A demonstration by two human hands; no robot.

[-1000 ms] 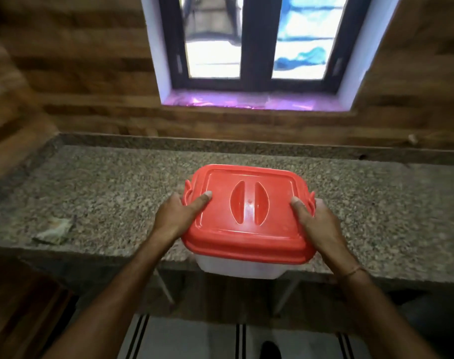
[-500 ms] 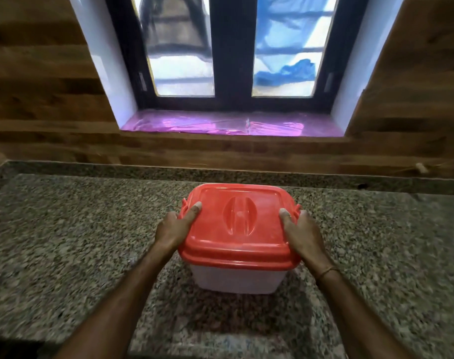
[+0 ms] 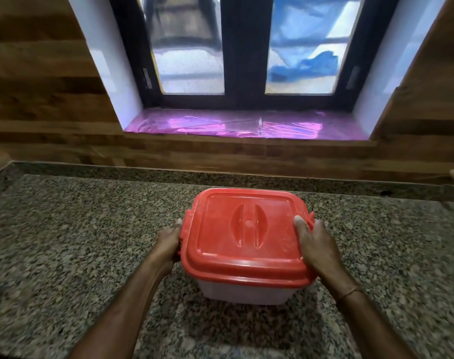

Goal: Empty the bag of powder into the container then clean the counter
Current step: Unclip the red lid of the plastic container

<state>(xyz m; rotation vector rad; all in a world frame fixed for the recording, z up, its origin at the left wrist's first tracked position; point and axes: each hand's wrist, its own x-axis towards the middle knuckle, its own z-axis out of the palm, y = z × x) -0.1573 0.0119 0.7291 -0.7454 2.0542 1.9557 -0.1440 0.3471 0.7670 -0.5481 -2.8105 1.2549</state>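
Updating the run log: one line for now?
container on counter | lid on | left hand grips container | right hand grips container

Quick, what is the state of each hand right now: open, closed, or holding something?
Left hand: holds the container, at its left side.
Right hand: holds the container, at its right side, thumb on the lid.

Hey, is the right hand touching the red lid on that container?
Touching. In the head view the right hand lays its thumb on top of the red lid, fingers curled round its side.

Dim, backlit by the window point(image 3: 192, 47); edges blurred, bowed.
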